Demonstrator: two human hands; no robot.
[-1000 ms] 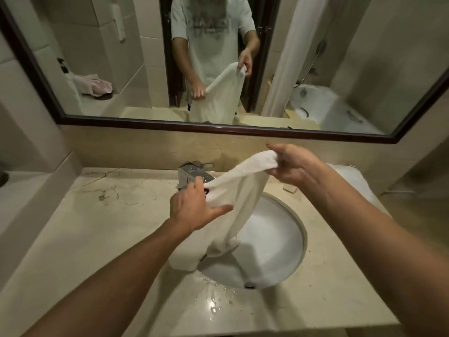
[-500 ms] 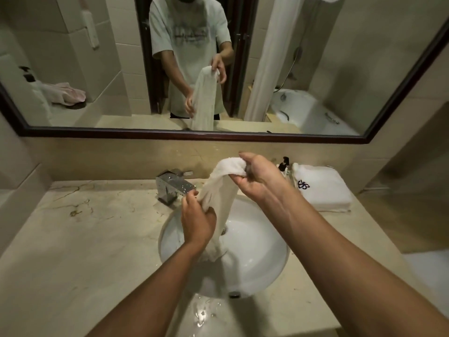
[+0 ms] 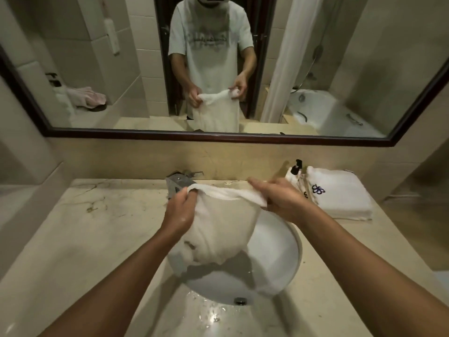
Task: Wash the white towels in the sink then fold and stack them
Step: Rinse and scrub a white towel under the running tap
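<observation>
A wet white towel [image 3: 223,229] hangs spread out over the round white sink [image 3: 279,271]. My left hand [image 3: 181,210] grips its top left corner beside the tap. My right hand [image 3: 279,200] grips the top right corner, and the top edge is stretched between the two. The towel's lower end droops into the basin. A stack of folded white towels [image 3: 340,193] with a dark blue emblem lies on the counter at the right.
A chrome tap [image 3: 178,182] stands behind the sink. A small pump bottle [image 3: 295,170] sits by the folded stack. Water drops lie on the marble counter [image 3: 97,227] in front of the basin. The mirror [image 3: 340,57] shows a person, a bathtub and a pink cloth.
The towel was bunched and held upright, right hand above left. Now my hands have moved apart sideways and the towel is spread flat between them.
</observation>
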